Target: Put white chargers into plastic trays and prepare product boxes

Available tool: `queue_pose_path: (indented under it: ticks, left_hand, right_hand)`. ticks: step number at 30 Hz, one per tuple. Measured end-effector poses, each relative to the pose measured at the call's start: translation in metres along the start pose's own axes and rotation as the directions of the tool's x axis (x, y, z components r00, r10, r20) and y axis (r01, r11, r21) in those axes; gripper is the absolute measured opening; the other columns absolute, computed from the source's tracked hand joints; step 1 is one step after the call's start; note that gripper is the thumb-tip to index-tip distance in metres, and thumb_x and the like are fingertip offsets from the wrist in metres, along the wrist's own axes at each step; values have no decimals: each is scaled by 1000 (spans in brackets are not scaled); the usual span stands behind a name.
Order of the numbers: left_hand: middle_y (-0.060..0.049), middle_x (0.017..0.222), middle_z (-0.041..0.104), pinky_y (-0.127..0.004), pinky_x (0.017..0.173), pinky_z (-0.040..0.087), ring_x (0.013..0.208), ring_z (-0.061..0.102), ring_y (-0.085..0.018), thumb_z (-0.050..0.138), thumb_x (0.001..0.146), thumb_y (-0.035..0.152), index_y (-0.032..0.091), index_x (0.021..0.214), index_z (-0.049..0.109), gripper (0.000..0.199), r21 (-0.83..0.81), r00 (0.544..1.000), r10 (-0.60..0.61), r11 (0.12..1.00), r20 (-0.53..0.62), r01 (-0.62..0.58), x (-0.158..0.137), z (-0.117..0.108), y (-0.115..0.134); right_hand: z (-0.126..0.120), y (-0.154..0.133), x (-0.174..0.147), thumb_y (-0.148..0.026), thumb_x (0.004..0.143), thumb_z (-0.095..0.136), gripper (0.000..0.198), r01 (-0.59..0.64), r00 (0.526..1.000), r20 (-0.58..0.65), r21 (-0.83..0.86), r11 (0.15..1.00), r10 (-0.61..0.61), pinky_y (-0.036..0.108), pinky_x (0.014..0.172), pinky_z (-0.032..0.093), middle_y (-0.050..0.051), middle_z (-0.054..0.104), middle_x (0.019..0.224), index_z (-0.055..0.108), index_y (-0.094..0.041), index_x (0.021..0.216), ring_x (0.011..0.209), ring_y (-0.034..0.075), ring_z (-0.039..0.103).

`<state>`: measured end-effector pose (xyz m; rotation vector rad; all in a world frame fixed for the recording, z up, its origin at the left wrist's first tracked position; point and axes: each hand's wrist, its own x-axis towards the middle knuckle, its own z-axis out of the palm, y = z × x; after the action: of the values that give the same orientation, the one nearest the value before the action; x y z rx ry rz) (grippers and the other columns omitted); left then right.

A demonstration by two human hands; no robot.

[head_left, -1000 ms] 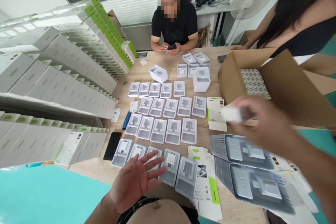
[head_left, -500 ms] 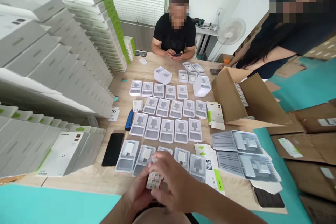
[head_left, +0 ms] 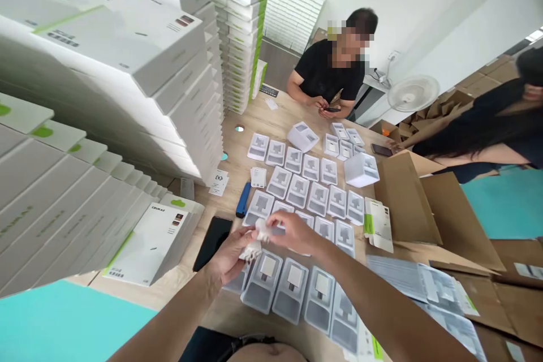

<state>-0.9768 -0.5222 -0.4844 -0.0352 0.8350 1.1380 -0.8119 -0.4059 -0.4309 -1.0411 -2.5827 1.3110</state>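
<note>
Several small white plug adapters (head_left: 251, 250) sit bunched in my left hand (head_left: 229, 254), whose fingers are wrapped round them. My right hand (head_left: 294, 232) pinches one white adapter (head_left: 263, 231) at the top of that bunch; motion blurs it. Both hands are over the left part of the tray rows. Below them stands the nearest row of translucent plastic trays, where one tray (head_left: 257, 294) and its neighbours (head_left: 292, 304) (head_left: 319, 308) each hold a white adapter with dark prongs. A tray at the right end (head_left: 344, 328) shows a bare recess. My left hand partly hides the leftmost tray.
Tall stacks of white boxes (head_left: 182, 68) crowd the left. A black phone (head_left: 213, 242) and a blue tool (head_left: 243, 199) lie beside the trays. At right are an open carton (head_left: 407, 198) and nested trays (head_left: 399, 277). A person (head_left: 328, 76) sits opposite; another (head_left: 479, 119) is at right.
The view has swung left and tilted. My hands have moved away from my body toward the left of the tray rows, and my right hand has shifted from covering the bunch to pinching at its top.
</note>
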Motion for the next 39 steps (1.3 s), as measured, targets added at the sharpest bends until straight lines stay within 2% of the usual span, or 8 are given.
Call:
queue_pose_path:
  ticks: [5,9,16,20,23,29,32,39]
  left_hand:
    - [1,80,63,-23,55,50,64,60,-11,66,89,23,13,106,62,20,64,992,71,996,-103,-65,49,-11,1]
    - [3,75,60,-21,50,48,56,55,-8,64,91,26,13,94,62,14,131,990,35,991,-137,-17,70,-20,-11]
    - [3,72,60,-20,47,45,53,53,-8,61,92,35,13,91,62,22,177,991,35,984,-125,-13,61,-19,0]
    - [2,72,62,-21,50,46,56,57,-9,61,92,40,13,93,64,27,167,997,21,986,-77,-8,52,-5,2]
    - [2,71,62,-22,51,47,56,57,-9,63,91,37,12,90,65,25,159,999,-14,987,-53,22,54,9,-11]
    - [-1,83,65,-26,59,55,65,62,-11,60,93,37,13,95,63,25,155,978,-93,980,-186,122,75,30,-44]
    - [-1,85,65,-25,58,54,67,62,-12,62,92,33,13,95,62,21,169,961,-124,971,-247,169,85,31,-54]
    - [-2,88,64,-27,60,56,70,63,-12,62,92,33,13,98,61,21,210,960,-115,963,-253,171,89,33,-50]
  right_hand:
    - [12,58,69,-16,74,69,31,-63,993,-111,-158,986,45,37,80,47,4,66,93,66,-24,104,86,23,60]
    - [35,83,85,-11,74,66,24,-35,993,-118,-212,977,9,44,90,43,5,63,90,69,-22,95,95,27,57]
    - [37,69,70,-16,82,62,13,-48,980,-198,-120,992,23,49,98,41,11,61,116,68,-21,92,115,31,51]
    - [24,41,31,-27,84,66,7,50,998,-44,29,998,-49,26,79,50,-1,69,100,66,-25,91,93,16,64]
    - [19,35,1,-26,80,67,12,30,1000,-8,98,995,-29,22,71,49,-3,70,94,62,-23,90,83,14,65]
    - [15,92,-1,-15,79,60,21,-104,977,-190,-46,994,94,36,84,47,5,68,98,60,-20,99,94,22,62]
    - [20,120,8,-11,78,59,22,-108,974,-213,-138,985,77,42,90,45,7,67,99,61,-20,98,99,26,59]
    - [26,116,8,-5,79,59,22,-108,968,-245,-173,979,64,51,101,37,12,60,124,63,-19,95,122,32,47]
